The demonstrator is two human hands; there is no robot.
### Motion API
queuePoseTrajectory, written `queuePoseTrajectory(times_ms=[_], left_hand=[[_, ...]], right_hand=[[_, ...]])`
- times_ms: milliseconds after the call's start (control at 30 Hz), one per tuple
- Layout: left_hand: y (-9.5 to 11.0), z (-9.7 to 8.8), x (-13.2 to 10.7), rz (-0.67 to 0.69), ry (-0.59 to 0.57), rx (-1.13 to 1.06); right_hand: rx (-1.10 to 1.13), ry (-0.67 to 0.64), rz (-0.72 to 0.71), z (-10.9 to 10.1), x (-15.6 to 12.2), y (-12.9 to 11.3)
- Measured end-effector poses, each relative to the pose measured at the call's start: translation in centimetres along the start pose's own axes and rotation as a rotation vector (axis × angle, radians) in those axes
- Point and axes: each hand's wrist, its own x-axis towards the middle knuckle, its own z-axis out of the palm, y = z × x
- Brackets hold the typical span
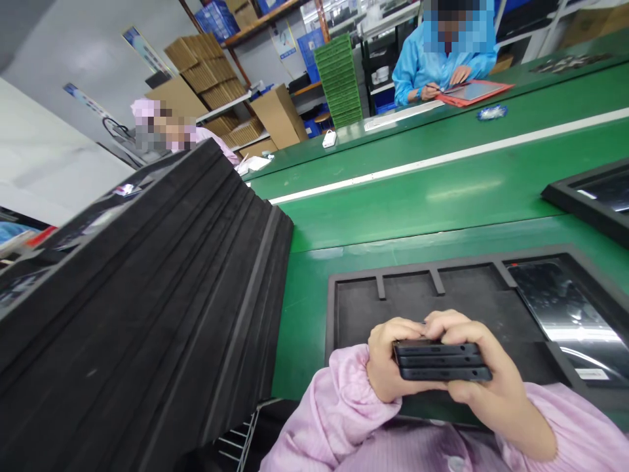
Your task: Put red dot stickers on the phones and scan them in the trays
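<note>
Both my hands hold a small stack of thin black phone-like devices (442, 362), seen edge-on, low in the middle of the view. My left hand (386, 367) grips the stack's left end, fingers curled over its top. My right hand (486, 377) wraps the right end from above and below. The stack hovers over a black foam tray (354, 308) with divided slots on the green table. A glossy black screen panel (565, 308) lies in the tray's right compartment. Pink sleeves cover both my arms.
A tall stack of black foam trays (147, 308) fills the left. A second tray (590, 196) sits at the right edge. Across the green conveyor (417, 190), a person in blue (442, 59) works at a red tray; a person in pink (171, 131) sits behind the foam stack.
</note>
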Motion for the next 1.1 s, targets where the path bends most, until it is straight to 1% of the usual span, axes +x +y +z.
queuePoseTrajectory(times_ms=[67,200,300,400,500,667,933,1100], left_hand=[[-0.2,-0.1,-0.2,-0.013,0.007,-0.028],[-0.3,-0.3,-1.4,-0.065,0.009,-0.022],[0.0,-0.2,-2.0,-0.053,0.036,0.024],[0.2,0.0,-2.1,-0.031,0.058,0.031],[-0.1,0.1,-1.9,0.008,0.029,-0.003],[-0.5,-0.1,-1.9,0.103,0.006,0.019],[-0.4,-0.3,-1.7,0.12,-0.036,0.009],[-0.4,-0.3,-1.9,0.106,-0.049,0.032]], right_hand=[[0.011,-0.024,0.005,0.1,-0.2,-0.1],[0.005,-0.07,-0.004,0.1,-0.7,-0.1],[0.003,-0.102,-0.018,-0.1,-1.0,-0.2],[0.01,-0.125,-0.019,-0.4,-1.1,-0.2],[-0.002,-0.144,-0.033,-0.6,-1.1,-0.1],[0.013,-0.16,-0.06,-0.6,-1.0,0.0],[0.005,-0.162,-0.089,-0.7,-1.2,0.1],[0.002,-0.173,-0.105,-0.8,-1.2,0.2]])
